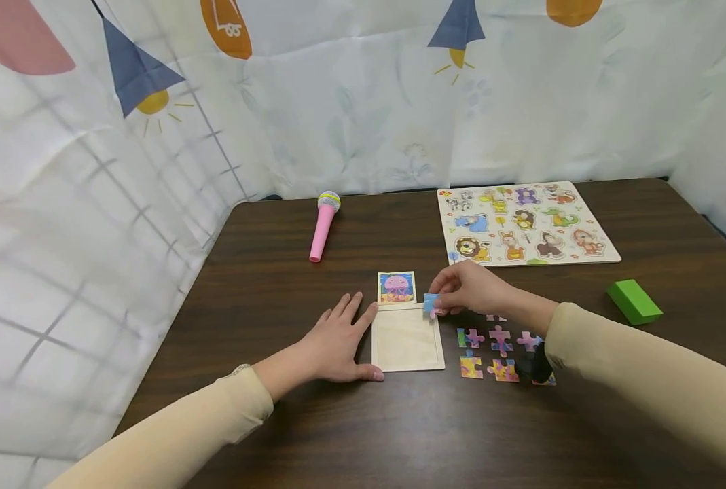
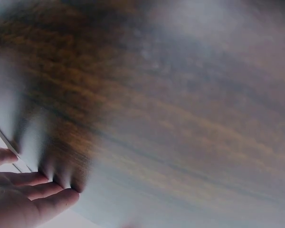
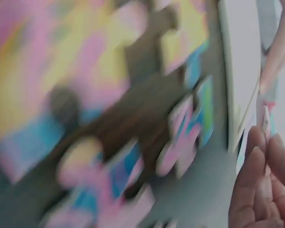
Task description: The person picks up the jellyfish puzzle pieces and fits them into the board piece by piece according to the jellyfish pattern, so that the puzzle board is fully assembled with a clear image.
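Note:
A blue and pink jigsaw piece is pinched between the thumb and fingers of my right hand, over the upper right corner of a shallow wooden puzzle tray. In the right wrist view the piece shows edge-on between the fingertips. My left hand lies with spread fingers along the tray's left side, thumb at its lower left corner. Above the tray is a small jellyfish picture. Several loose jigsaw pieces lie right of the tray, some hidden by the right arm.
A pink toy microphone lies at the back left of the dark wooden table. An animal peg-style puzzle board lies at the back right. Near the right forearm sits a green block. A patterned curtain hangs behind the table.

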### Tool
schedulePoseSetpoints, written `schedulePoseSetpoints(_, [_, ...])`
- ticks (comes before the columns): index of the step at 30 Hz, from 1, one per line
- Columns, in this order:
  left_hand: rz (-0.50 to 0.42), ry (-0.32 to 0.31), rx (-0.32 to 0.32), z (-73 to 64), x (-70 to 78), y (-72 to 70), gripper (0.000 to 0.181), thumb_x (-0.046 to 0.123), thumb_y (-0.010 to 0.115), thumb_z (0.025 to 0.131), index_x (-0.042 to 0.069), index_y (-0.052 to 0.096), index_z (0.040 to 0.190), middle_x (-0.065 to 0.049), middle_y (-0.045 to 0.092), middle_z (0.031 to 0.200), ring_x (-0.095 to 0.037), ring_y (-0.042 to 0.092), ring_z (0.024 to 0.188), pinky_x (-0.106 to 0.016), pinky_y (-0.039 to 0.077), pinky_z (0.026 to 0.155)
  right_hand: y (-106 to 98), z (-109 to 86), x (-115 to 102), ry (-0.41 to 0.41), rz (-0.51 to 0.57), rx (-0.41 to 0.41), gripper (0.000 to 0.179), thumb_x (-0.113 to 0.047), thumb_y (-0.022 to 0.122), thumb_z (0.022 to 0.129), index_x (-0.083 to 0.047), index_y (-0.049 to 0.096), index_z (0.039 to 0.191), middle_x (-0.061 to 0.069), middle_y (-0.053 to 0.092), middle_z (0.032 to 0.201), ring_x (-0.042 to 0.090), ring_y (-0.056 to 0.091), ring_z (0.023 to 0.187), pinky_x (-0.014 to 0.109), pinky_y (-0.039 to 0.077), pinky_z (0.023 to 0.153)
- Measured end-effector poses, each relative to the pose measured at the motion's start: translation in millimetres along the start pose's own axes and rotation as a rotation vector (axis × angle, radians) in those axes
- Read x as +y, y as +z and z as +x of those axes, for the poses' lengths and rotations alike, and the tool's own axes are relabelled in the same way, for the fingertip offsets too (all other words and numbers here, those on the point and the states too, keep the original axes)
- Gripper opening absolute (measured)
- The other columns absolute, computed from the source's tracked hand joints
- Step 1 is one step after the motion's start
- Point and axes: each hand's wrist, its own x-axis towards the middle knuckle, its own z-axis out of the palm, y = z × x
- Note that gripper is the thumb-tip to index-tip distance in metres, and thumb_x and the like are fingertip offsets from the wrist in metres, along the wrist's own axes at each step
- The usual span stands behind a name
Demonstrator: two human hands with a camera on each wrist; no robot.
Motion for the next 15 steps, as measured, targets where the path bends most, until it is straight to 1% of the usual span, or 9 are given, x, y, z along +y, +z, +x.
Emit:
schedulePoseSetpoints(4, [-0.007, -0.015, -0.019, 1.4, 0.9, -1.0, 0.113, 0.076, 0.067, 0.081, 0.016, 0.021, 0.165, -0.021, 0.016, 0.170, -0.043, 0.017, 0.157, -0.062, 0.031, 0.119, 13.3, 9.1, -5.7, 0.075, 0.098, -0.016, 0.018, -0.007, 0.069, 0.097, 0.006, 0.072, 0.110, 0.008, 0.077, 0.081, 0.013, 0.072, 0.073, 0.028, 0.061, 0.070])
schedulePoseSetpoints(8, [-0.021, -0.020, -0.024, 0.9, 2.6, -2.6, 0.112, 0.075, 0.069, 0.080, 0.015, 0.023, 0.164, -0.022, 0.017, 0.170, -0.044, 0.017, 0.157, -0.063, 0.031, 0.119, 27.8, 17.5, -12.2, 0.127, 0.174, -0.055, 0.015, -0.005, 0.072, 0.095, 0.006, 0.071, 0.105, 0.009, 0.077, 0.076, 0.010, 0.072, 0.065, 0.024, 0.058, 0.062])
schedulePoseSetpoints(11, [-0.017, -0.023, -0.026, 0.5, 3.5, -3.5, 0.113, 0.075, 0.069, 0.080, 0.016, 0.023, 0.164, -0.021, 0.016, 0.170, -0.044, 0.017, 0.157, -0.063, 0.031, 0.119, 37.6, 23.1, -17.9, 0.154, 0.159, -0.064, 0.013, -0.007, 0.074, 0.093, 0.004, 0.071, 0.098, 0.008, 0.076, 0.072, 0.009, 0.070, 0.060, 0.021, 0.055, 0.057])
schedulePoseSetpoints(15, [-0.002, -0.026, -0.025, -0.1, 3.6, -3.3, 0.113, 0.076, 0.068, 0.080, 0.016, 0.021, 0.165, -0.021, 0.016, 0.171, -0.043, 0.017, 0.158, -0.062, 0.031, 0.119, 46.7, 31.1, -25.3, 0.178, 0.062, -0.039, 0.014, -0.012, 0.078, 0.090, -0.001, 0.070, 0.092, 0.006, 0.075, 0.069, 0.008, 0.068, 0.056, 0.020, 0.050, 0.053])
